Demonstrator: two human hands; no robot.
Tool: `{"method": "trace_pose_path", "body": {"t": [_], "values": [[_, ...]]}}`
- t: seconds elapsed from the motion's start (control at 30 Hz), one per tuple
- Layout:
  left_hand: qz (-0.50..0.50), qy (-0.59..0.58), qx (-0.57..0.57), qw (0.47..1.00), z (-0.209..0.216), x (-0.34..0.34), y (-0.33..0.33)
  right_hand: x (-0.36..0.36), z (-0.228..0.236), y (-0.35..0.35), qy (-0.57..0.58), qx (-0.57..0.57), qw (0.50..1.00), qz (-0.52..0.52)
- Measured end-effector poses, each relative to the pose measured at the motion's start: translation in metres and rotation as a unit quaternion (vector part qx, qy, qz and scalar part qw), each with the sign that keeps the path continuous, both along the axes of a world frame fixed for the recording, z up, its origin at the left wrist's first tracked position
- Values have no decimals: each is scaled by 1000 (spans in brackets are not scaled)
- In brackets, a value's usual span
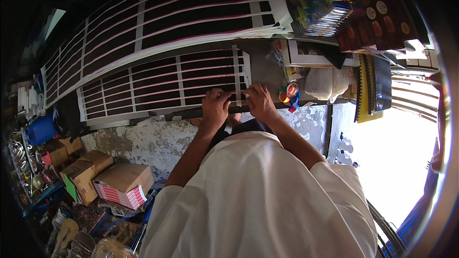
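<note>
A long sheet with black panels and pale strips point(155, 84) lies along the near edge of the dark table. At its right end, a narrow pale grey strip point(237, 69) crosses it from far to near. My left hand point(216, 105) rests just left of this strip, its fingers bent and drawn together low over the sheet. On the strip's other side is my right hand point(259, 101), thumb and fingers closed near the sheet's right end. What the fingertips of either hand pinch is too small to make out. Both hands stay close together near the table's front edge.
Behind lies a larger stack of similar black-panelled sheets point(196, 7). Right of my hands are coloured tape rolls point(289, 93), a white plastic bag point(326, 83) and a white-edged box point(313, 60). Cardboard boxes point(125, 180) stand low at the left, beside a blue container point(42, 129).
</note>
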State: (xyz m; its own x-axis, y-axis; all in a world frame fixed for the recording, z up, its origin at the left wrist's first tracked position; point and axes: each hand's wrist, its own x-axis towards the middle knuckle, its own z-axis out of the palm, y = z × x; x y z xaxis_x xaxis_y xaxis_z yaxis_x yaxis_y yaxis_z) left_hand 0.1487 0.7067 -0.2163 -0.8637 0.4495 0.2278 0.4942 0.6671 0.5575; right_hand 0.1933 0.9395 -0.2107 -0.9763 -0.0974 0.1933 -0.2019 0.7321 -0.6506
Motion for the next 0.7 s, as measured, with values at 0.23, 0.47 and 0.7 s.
{"method": "trace_pose_path", "body": {"t": [0.23,0.47,0.7], "values": [[8,-4,-9,1000,0,2,1,0,-1,-1,3,3,1000,-2],[17,-8,-17,1000,0,4,3,0,-1,-2,5,10,1000,-1],[48,-8,-32,998,-2,12,14,2,-2,-3,-1,-2,1000,-11]]}}
